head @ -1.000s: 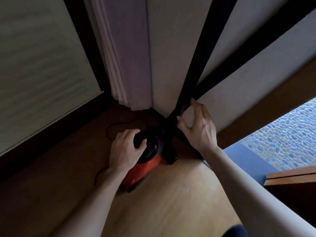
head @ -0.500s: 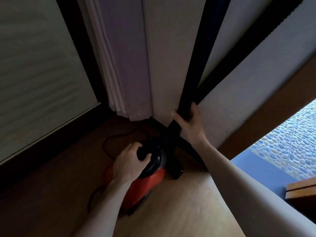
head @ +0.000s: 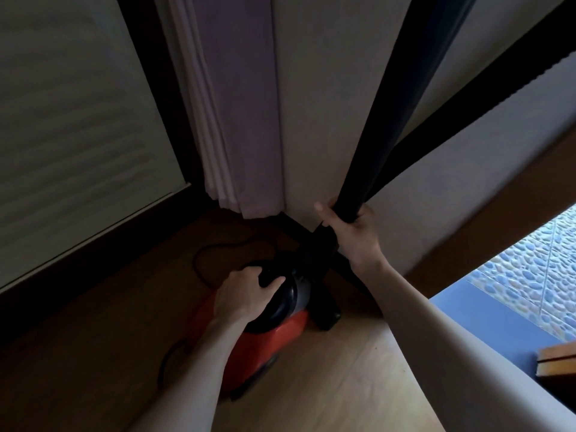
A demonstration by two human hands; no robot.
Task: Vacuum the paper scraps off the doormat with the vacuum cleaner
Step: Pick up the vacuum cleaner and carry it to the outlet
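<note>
A red and black canister vacuum cleaner (head: pixel 280 335) sits on the wooden floor in a room corner. My left hand (head: pixel 246 294) is closed over the black handle on top of it. Its black tube (head: pixel 402 120) leans up against the wall, and my right hand (head: pixel 352 229) is wrapped around the tube's lower end. The black floor nozzle (head: pixel 325 310) rests on the floor beside the canister. A black power cord (head: pixel 212 247) loops on the floor behind it. No doormat or paper scraps are in view.
A pale curtain (head: pixel 230 120) hangs in the corner next to a dark-framed window (head: pixel 78 120). At the right edge a blue strip (head: pixel 486 310) borders a pebble-patterned floor (head: pixel 530 269). A wooden piece of furniture (head: pixel 558 363) sits at the lower right.
My right hand went from resting open against the wall to closing around the vacuum tube. My left hand stays on the canister handle. The view has shifted slightly.
</note>
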